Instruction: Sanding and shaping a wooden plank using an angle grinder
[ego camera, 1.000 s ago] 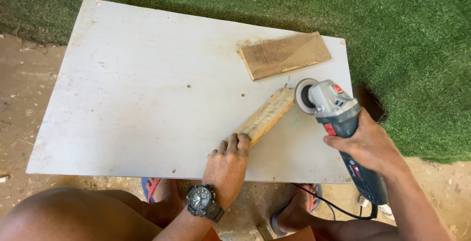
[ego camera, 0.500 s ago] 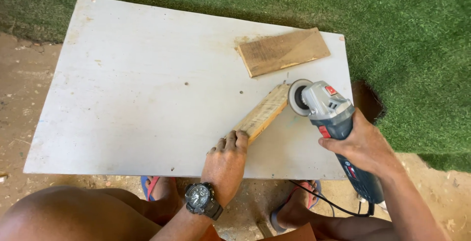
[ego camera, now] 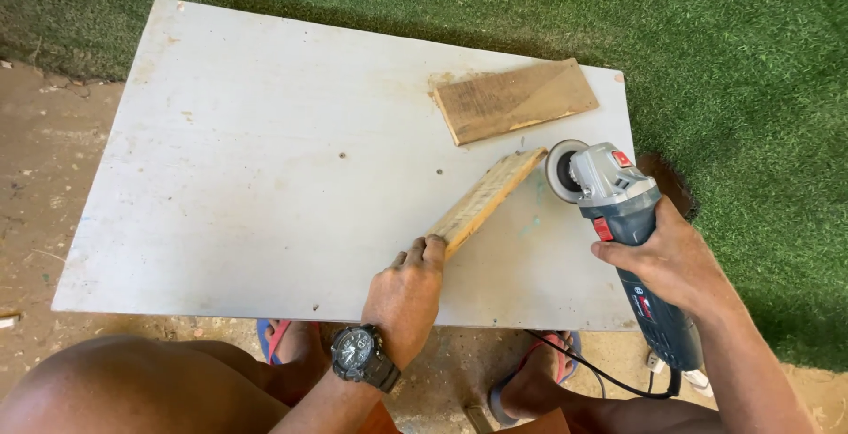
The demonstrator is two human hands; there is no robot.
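From the head camera we see our left hand (ego camera: 405, 297) clamped on the near end of a wooden strip (ego camera: 487, 197), whose long axis runs diagonally up and right across the white board (ego camera: 265, 160). Our right hand (ego camera: 673, 262) grips the angle grinder (ego camera: 618, 209), its disc just beside the strip's far end. A wood slab (ego camera: 515, 100) lies near the far right edge; the board's left side is open.

A flat wooden board (ego camera: 516, 100) lies on the far right of the white tabletop (ego camera: 265, 169); green artificial turf (ego camera: 742, 54) beyond, bare dirt ground (ego camera: 35, 178) at left
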